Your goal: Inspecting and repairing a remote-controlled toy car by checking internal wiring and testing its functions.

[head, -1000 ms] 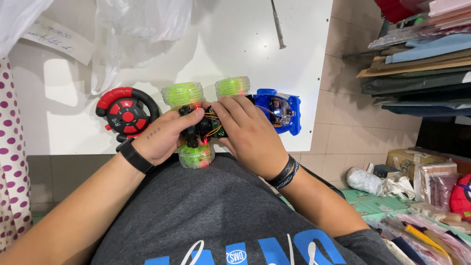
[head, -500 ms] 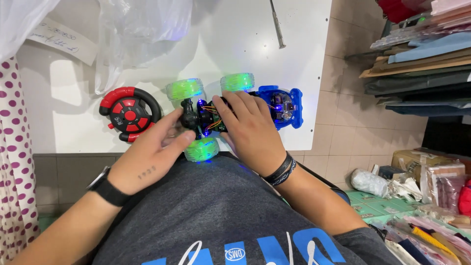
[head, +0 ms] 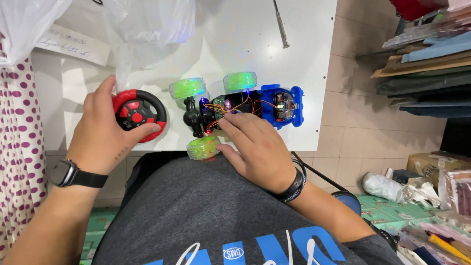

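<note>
While a white paper label (head: 70,45) lies top-left | left hand (head: 105,130) grips red-black wheel-shaped remote (head: 139,114) | right hand (head: 255,147) rests spread, fingers apart, on green-wheeled toy car with bare wiring (head: 230,105).

Left hand (head: 105,135) grips the red-and-black wheel-shaped remote (head: 139,114) on the white table (head: 235,44); right hand (head: 257,149) rests on the opened toy car (head: 235,109), green wheels lit, wiring exposed.

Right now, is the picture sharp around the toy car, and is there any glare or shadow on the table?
Head view: the toy car and both hands are sharp, its green wheels glowing and small lights lit among the wires; the white table is bright, with pale glare patches near the clear plastic bag; soft shadows lie under the bag and beside the steering-wheel remote; edges bend slightly, wide-angle.
</note>
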